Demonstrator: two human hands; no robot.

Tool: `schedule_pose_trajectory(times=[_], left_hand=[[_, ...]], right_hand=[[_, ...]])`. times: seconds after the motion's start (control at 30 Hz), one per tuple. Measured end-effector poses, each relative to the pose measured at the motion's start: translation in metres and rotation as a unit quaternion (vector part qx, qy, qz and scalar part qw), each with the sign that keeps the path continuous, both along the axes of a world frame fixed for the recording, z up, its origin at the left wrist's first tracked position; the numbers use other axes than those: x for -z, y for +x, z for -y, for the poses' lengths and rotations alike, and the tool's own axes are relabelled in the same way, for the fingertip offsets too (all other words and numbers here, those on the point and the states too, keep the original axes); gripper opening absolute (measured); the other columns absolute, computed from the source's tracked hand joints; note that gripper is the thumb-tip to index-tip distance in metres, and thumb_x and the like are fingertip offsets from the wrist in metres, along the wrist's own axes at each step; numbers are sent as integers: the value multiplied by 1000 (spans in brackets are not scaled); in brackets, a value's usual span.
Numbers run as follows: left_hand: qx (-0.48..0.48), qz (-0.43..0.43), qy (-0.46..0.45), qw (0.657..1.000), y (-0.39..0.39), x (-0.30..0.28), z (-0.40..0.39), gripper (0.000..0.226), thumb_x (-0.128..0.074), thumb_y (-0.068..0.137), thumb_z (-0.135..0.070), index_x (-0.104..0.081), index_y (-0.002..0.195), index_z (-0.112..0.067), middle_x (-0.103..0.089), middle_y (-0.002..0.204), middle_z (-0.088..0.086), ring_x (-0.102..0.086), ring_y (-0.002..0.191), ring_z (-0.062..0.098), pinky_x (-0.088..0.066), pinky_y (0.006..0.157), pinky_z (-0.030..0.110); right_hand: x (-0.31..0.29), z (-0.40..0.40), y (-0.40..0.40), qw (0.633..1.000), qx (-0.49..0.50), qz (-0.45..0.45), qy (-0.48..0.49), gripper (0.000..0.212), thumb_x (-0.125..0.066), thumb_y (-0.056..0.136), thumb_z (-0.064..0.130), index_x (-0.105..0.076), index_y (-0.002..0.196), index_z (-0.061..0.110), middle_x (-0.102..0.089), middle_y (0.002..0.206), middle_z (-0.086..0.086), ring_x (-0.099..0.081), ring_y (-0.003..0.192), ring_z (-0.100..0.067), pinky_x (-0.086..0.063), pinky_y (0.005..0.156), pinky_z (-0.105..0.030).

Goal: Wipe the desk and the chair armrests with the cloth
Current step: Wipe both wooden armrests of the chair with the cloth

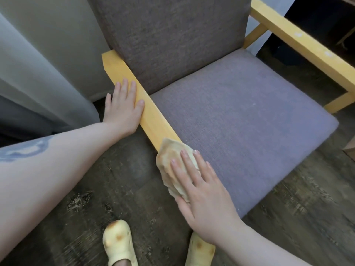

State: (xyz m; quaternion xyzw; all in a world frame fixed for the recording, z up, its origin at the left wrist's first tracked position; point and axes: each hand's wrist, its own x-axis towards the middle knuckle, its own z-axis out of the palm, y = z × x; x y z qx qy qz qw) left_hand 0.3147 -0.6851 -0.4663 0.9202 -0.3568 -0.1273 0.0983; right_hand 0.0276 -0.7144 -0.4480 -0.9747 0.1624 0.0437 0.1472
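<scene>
A chair with a grey-purple seat (240, 120) and yellow wooden arms fills the view. My left hand (124, 106) lies flat, fingers spread, on the outer side of the near armrest (151, 118), close to the backrest. My right hand (203, 191) presses a crumpled beige cloth (169, 160) onto the front end of that same armrest, fingers spread over the cloth. The far armrest (307, 43) runs along the upper right, with a few pale spots on its top.
A grey backrest cushion (172, 35) stands behind the seat. Pale curtains (38, 64) hang at the left. Dark wood-look floor (115, 179) surrounds the chair, and my feet in yellow clogs (119, 244) stand at the bottom.
</scene>
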Motion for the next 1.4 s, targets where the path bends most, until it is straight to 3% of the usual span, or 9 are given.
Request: schedule_pose_trajectory(times=[0.13, 0.27, 0.43, 0.57, 0.67, 0.97, 1.1, 1.27, 1.4], left_hand=[[10, -2, 2, 1000, -1, 2, -5, 58, -20, 100, -40, 3, 151, -22, 9, 160, 2, 9, 146, 20, 1, 117, 45], [14, -14, -11, 1000, 3, -2, -6, 56, -17, 100, -40, -3, 152, -23, 3, 161, 0, 5, 146, 18, -3, 117, 46], [1, 2, 11, 1000, -3, -11, -1, 59, -19, 99, -44, -7, 152, -21, -1, 161, 1, 1, 147, 19, -6, 117, 45], [-40, 8, 33, 999, -27, -14, 11, 64, -25, 99, -43, -3, 152, -15, 1, 160, 10, 2, 146, 25, -8, 117, 44], [-61, -11, 37, 997, -55, -13, 17, 67, -20, 99, -46, 5, 151, -14, 9, 160, 12, 8, 146, 25, -3, 117, 43], [-46, -21, 91, 995, -62, -21, 18, 69, -20, 98, -48, 7, 151, -12, 9, 159, 12, 7, 146, 26, -1, 117, 44], [-19, 7, 38, 999, -75, -30, 31, 67, -29, 99, -39, -3, 151, -7, 1, 160, 11, 2, 146, 24, -4, 117, 45], [54, 2, 9, 999, -116, -33, 103, 66, -31, 99, -39, -2, 151, -10, 5, 160, 8, 6, 146, 22, -4, 118, 41], [106, -36, 13, 994, -173, -12, 195, 70, -32, 98, -45, 5, 151, -20, 15, 159, 5, 15, 145, 21, 2, 117, 40]], right_hand=[[-2, 0, 28, 999, 37, -2, 11, 73, -51, 87, 33, -17, 151, 23, -16, 159, -7, -15, 144, -36, -26, 113, -49], [-3, 11, 113, 998, 58, -7, 19, 71, -40, 96, 37, 4, 151, 28, 9, 160, -4, 8, 145, -34, -12, 116, -51], [-9, 10, 104, 998, 47, -19, 27, 74, -41, 95, 37, 8, 150, 30, 14, 160, -2, -2, 143, -37, -20, 113, -51], [-17, -3, 24, 998, 47, -26, 23, 85, -61, 73, 37, -25, 148, 26, -24, 157, -5, -42, 130, -37, -50, 92, -43], [-20, -8, -13, 997, 58, -36, 32, 85, -66, 59, 42, -44, 140, 29, -42, 148, -2, -60, 112, -30, -56, 75, -33], [-25, -2, -18, 999, 54, 3, 1, 52, -54, 81, 35, -56, 132, 23, -52, 140, -3, -62, 111, -28, -57, 76, -32], [-34, 23, -33, 999, 16, 33, 26, 50, -74, 71, 29, -67, 120, 20, -61, 130, 1, -64, 110, -16, -55, 68, -20], [-51, 113, -56, 980, 116, 153, 45, 45, -61, 79, 8, -61, 124, 5, -58, 133, -10, -60, 116, -25, -54, 86, -32], [-73, 261, -80, 958, 224, 180, -3, 48, -60, 86, -2, -53, 133, 7, -46, 143, -5, -49, 129, -24, -38, 103, -32]])
